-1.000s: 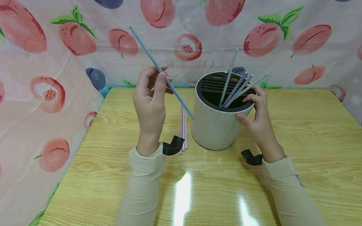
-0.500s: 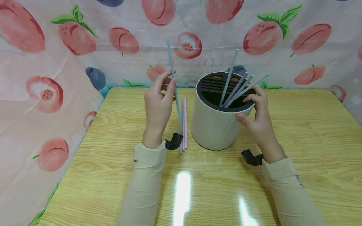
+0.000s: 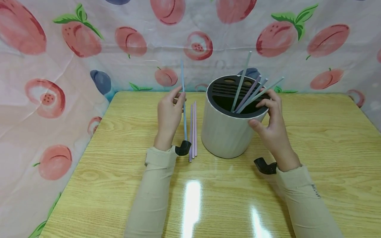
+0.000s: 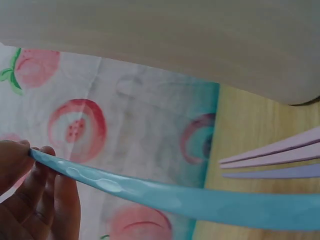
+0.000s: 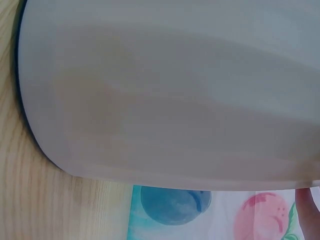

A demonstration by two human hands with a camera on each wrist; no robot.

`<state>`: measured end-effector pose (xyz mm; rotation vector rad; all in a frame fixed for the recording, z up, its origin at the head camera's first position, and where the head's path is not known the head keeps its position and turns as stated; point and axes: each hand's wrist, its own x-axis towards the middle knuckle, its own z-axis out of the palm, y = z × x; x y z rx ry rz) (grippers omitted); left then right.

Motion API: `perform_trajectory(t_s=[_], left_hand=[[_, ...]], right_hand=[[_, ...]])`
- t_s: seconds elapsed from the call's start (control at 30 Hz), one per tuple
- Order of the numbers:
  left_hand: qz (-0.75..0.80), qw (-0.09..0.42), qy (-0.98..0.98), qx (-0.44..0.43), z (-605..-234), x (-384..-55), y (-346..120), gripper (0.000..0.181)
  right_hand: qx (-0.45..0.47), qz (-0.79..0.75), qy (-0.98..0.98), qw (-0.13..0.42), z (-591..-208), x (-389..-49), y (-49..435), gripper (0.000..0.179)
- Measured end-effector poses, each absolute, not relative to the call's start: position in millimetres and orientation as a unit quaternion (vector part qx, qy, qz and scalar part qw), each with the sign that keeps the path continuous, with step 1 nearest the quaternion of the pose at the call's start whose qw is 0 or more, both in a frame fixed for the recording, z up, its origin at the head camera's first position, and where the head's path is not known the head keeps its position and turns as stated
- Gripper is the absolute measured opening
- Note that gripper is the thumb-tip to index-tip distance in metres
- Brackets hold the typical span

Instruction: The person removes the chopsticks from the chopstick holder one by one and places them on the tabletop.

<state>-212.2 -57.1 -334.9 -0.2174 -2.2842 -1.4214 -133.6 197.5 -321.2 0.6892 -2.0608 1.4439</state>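
Note:
My left hand (image 3: 169,110) pinches a long, thin light-blue stick (image 3: 185,122) between thumb and fingers. In the left wrist view the blue stick (image 4: 140,190) shows a shiny surface with flat facets. It stands nearly upright in the head view, just left of one purple and two pink sticks (image 3: 193,132) lying on the table. My right hand (image 3: 274,119) grips the rim of a cream cylindrical utensil holder (image 3: 226,138), thumb outside and fingers over the black slotted top. Inside lean several sticks, among them a pale green one (image 3: 242,79) and a purple one (image 3: 248,93).
The wood-grain table (image 3: 238,198) spreads around the holder. Behind and to the left hangs a cloth (image 3: 226,36) printed with peaches. A black curved piece sits at each wrist, one left (image 3: 183,148) and one right (image 3: 265,166).
My left hand has moved right and lower, and the blue stick has swung from a slant to nearly upright. The right hand stays on the holder's rim.

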Motion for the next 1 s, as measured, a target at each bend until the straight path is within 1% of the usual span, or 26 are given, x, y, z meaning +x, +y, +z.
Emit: perform_trajectory(t_s=[0.1, 0.3, 0.53, 0.8, 0.87, 1.0], left_hand=[[-0.515, 0.198, -0.832, -0.063, -341.3, -215.7, -57.6, 0.03], [-0.524, 0.137, -0.84, -0.033, -357.0, -222.2, -60.4, 0.03], [-0.522, 0.11, -0.846, -0.007, -368.1, -228.2, -61.3, 0.032], [-0.512, 0.032, -0.859, 0.011, -379.0, -233.0, -61.3, 0.045], [-0.507, 0.027, -0.862, 0.008, -382.3, -233.9, -61.3, 0.044], [-0.489, 0.032, -0.872, -0.001, -388.3, -235.6, -61.6, 0.04]], right_hand=[[0.257, 0.533, -0.762, 0.264, -320.2, -135.0, 197.7, 0.069], [0.26, 0.532, -0.762, 0.263, -319.4, -136.6, 198.1, 0.07], [0.263, 0.529, -0.762, 0.265, -318.3, -138.5, 199.0, 0.07], [0.262, 0.529, -0.763, 0.262, -318.6, -139.9, 200.1, 0.07], [0.261, 0.53, -0.763, 0.262, -318.7, -140.2, 200.4, 0.07], [0.262, 0.528, -0.764, 0.263, -318.4, -141.4, 200.8, 0.07]])
